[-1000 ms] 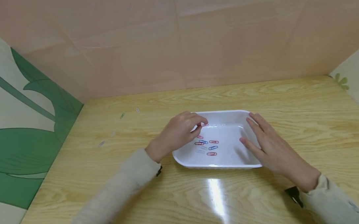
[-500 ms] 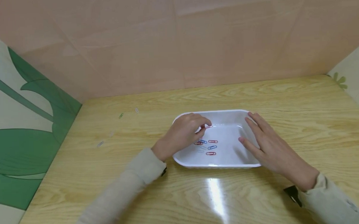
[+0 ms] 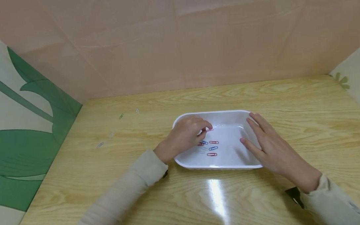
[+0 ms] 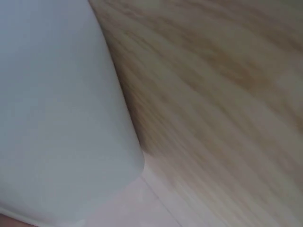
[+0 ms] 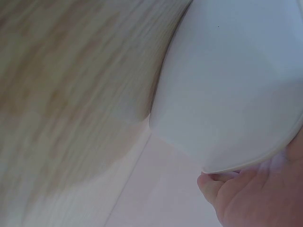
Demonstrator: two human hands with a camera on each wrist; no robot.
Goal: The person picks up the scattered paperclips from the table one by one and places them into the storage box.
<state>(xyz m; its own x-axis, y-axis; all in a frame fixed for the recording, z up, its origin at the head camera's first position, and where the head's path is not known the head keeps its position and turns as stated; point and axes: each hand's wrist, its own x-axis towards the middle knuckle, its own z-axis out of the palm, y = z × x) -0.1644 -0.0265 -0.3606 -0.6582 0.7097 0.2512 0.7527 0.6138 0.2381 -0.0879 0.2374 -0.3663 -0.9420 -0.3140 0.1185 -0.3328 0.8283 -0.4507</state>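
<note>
A white tray (image 3: 220, 166) stands on the wooden table, with several paper clips lying inside it. My left hand (image 3: 185, 134) reaches in over its left side and pinches a red paper clip (image 3: 209, 130) between thumb and forefinger. Below that, a red paper clip (image 3: 214, 142), a blue paper clip (image 3: 213, 148) and another red paper clip (image 3: 212, 154) lie on the tray floor; more clips are partly hidden by the left hand. My right hand (image 3: 270, 149) rests on the tray's right rim with straight fingers. In the right wrist view its fingers (image 5: 236, 194) touch the rim.
On the table's left lie a green paper clip (image 3: 121, 116), a white paper clip (image 3: 137, 110), a pale clip (image 3: 111, 134) and a bluish-grey paper clip (image 3: 100, 144). A pinkish wall covering (image 3: 177, 46) rises behind the table (image 3: 141, 200).
My left hand has moved slightly right and nearer to me, deeper into the tray, with the red paper clip. The right hand has stayed on the rim.
</note>
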